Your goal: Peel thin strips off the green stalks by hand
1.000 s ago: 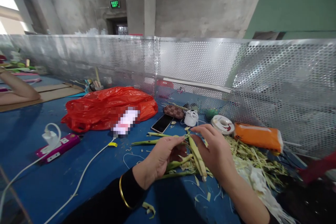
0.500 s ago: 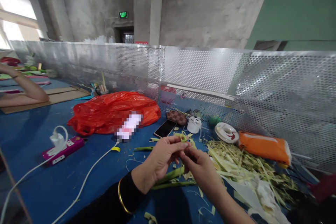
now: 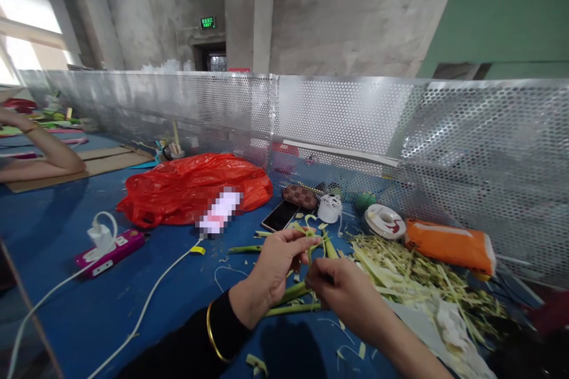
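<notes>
My left hand (image 3: 273, 266) pinches the top of a thin green leaf strip (image 3: 310, 241) above the blue table (image 3: 89, 308). My right hand (image 3: 344, 293) is closed just below and to the right of it, fingers curled on the same strip. More green strips (image 3: 291, 302) lie flat on the table under both hands. A gold bangle (image 3: 212, 334) and a black sleeve are on my left wrist.
A pile of leaf shavings (image 3: 422, 284) lies to the right, with an orange packet (image 3: 451, 247) behind it. A red plastic bag (image 3: 191, 186), phone (image 3: 280, 215), tape roll (image 3: 384, 220) and pink power strip (image 3: 111, 250) with white cable sit around. A perforated metal screen (image 3: 355, 124) backs the table. Another person's arm (image 3: 40, 154) rests far left.
My right hand has dropped lower and closed into a tighter grip on the strip; one second ago its fingers were spread over a longer leaf piece. The view has shifted slightly.
</notes>
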The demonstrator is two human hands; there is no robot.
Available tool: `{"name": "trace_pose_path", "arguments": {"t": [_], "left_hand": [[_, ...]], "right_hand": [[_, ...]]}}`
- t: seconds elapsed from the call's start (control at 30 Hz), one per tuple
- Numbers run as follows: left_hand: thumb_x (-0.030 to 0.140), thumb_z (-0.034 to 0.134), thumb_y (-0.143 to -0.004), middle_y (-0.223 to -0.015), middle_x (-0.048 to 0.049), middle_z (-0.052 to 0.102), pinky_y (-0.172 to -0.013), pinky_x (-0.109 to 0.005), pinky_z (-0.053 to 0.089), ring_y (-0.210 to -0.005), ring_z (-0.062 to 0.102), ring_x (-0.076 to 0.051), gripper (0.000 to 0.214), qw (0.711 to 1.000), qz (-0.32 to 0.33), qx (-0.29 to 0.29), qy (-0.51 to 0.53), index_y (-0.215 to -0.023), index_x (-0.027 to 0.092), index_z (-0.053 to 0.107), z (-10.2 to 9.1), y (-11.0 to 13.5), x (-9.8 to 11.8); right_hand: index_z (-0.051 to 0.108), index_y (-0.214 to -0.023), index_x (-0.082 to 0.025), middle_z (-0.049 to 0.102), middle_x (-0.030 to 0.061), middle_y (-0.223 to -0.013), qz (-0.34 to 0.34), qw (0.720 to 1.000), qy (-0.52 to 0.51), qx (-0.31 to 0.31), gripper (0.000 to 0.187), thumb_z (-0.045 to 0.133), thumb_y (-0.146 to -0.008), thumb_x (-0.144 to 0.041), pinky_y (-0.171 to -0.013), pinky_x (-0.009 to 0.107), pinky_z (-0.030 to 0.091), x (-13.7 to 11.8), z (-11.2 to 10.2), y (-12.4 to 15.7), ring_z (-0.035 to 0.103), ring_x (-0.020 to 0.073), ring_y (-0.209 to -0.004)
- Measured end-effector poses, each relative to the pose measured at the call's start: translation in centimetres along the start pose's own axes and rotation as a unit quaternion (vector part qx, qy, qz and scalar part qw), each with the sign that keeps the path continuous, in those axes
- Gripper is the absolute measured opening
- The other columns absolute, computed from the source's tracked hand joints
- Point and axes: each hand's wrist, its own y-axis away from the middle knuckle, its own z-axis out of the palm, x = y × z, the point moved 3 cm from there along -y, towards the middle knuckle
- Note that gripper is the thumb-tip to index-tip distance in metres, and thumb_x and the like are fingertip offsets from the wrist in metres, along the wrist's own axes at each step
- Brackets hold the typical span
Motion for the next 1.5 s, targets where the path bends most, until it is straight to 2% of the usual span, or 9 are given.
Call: {"name": "trace_pose_path", "arguments": {"t": [0.07, 0.23, 0.33, 0.5, 0.73, 1.0, 1.23, 1.4, 1.5], "left_hand": [[0.030, 0.082, -0.061, -0.069, -0.0018, 0.064, -0.041, -0.015, 0.024, -0.044, 0.042, -0.001, 0.027, 1.000, 0.003, -0.009, -0.001, -0.077, 0.010, 0.071, -0.1, -0.1, 0.1], [0.026, 0.080, -0.063, -0.077, -0.0038, 0.068, -0.043, -0.015, 0.025, -0.046, 0.045, -0.001, 0.022, 1.000, 0.001, -0.030, 0.010, -0.076, 0.011, 0.070, -0.1, -0.1, 0.4], [0.025, 0.080, -0.064, -0.075, -0.0032, 0.067, -0.044, -0.016, 0.026, -0.048, 0.047, -0.002, 0.020, 0.999, -0.015, -0.050, 0.013, -0.075, 0.012, 0.068, 0.1, 0.0, 0.1], [0.024, 0.081, -0.062, -0.064, 0.0035, 0.056, -0.045, -0.017, 0.026, -0.048, 0.044, -0.003, 0.022, 0.999, -0.005, -0.041, -0.029, -0.074, 0.013, 0.066, 0.2, 0.3, -0.4], [0.029, 0.079, -0.062, -0.063, 0.0034, 0.055, -0.044, -0.017, 0.023, -0.045, 0.041, -0.002, 0.026, 0.998, 0.021, 0.002, -0.058, -0.075, 0.012, 0.065, 0.2, 0.2, -0.4], [0.024, 0.080, -0.059, -0.062, 0.0034, 0.054, -0.043, -0.016, 0.025, -0.046, 0.041, -0.002, 0.024, 1.000, 0.004, 0.002, -0.010, -0.073, 0.012, 0.066, -0.1, -0.2, -0.4], [0.029, 0.077, -0.066, -0.073, -0.0013, 0.065, -0.044, -0.016, 0.025, -0.046, 0.044, -0.002, 0.023, 0.999, -0.008, -0.030, -0.019, -0.076, 0.012, 0.065, 0.0, 0.1, -0.2], [0.029, 0.074, -0.070, -0.073, -0.0011, 0.065, -0.042, -0.016, 0.023, -0.044, 0.045, -0.002, 0.019, 0.995, -0.026, -0.073, -0.057, -0.075, 0.013, 0.064, 0.4, 0.4, -0.4], [0.034, 0.074, -0.070, -0.075, -0.0020, 0.066, -0.041, -0.017, 0.026, -0.044, 0.047, -0.003, 0.023, 0.992, -0.059, -0.102, -0.050, -0.075, 0.014, 0.064, 0.5, 0.5, -0.5]], "right_hand": [[0.052, -0.062, -0.021, 0.049, -0.0030, -0.054, -0.013, 0.999, 0.024, 0.041, 0.023, 0.049, -0.084, -0.026, -0.047, 0.021, 0.030, 0.0, -0.7, 0.1, 0.046, 0.0120, -0.050], [0.061, -0.091, -0.021, 0.058, -0.0001, -0.068, -0.061, 0.968, 0.077, 0.230, 0.017, 0.053, -0.088, -0.036, -0.054, 0.024, 0.039, 0.1, -3.2, 0.4, 0.053, 0.0149, -0.058], [0.062, -0.086, -0.021, 0.060, 0.0024, -0.079, -0.102, 0.961, 0.109, 0.232, 0.012, 0.054, -0.087, -0.030, -0.064, 0.026, 0.042, 0.1, -2.8, 0.1, 0.058, 0.0166, -0.068], [0.062, -0.079, -0.021, 0.060, 0.0037, -0.076, -0.129, 0.929, 0.210, 0.275, 0.020, 0.047, -0.092, -0.025, -0.066, 0.029, 0.038, -0.1, -1.6, 0.0, 0.057, 0.0187, -0.069], [0.060, -0.077, -0.019, 0.059, 0.0048, -0.073, -0.148, 0.906, 0.303, 0.257, 0.029, 0.038, -0.096, -0.022, -0.065, 0.030, 0.035, -0.6, -1.9, 0.3, 0.053, 0.0187, -0.064], [0.057, -0.071, -0.020, 0.060, 0.0016, -0.071, -0.093, 0.951, 0.227, 0.188, 0.024, 0.045, -0.091, -0.022, -0.059, 0.027, 0.036, -0.7, -3.4, 0.6, 0.055, 0.0156, -0.062], [0.060, -0.069, -0.021, 0.060, 0.0020, -0.068, -0.088, 0.963, 0.192, 0.167, 0.023, 0.048, -0.089, -0.024, -0.055, 0.025, 0.038, -0.5, -4.0, 0.6, 0.054, 0.0150, -0.060], [0.063, -0.100, -0.020, 0.065, 0.0094, -0.103, -0.085, 0.959, 0.114, 0.244, 0.024, 0.046, -0.091, -0.034, -0.068, 0.029, 0.046, 0.3, -4.7, 0.1, 0.063, 0.0201, -0.085], [0.064, -0.104, -0.020, 0.067, 0.0081, -0.106, -0.074, 0.974, 0.068, 0.203, 0.024, 0.048, -0.089, -0.031, -0.076, 0.031, 0.047, 1.2, -4.2, -0.6, 0.063, 0.0215, -0.091]]}}
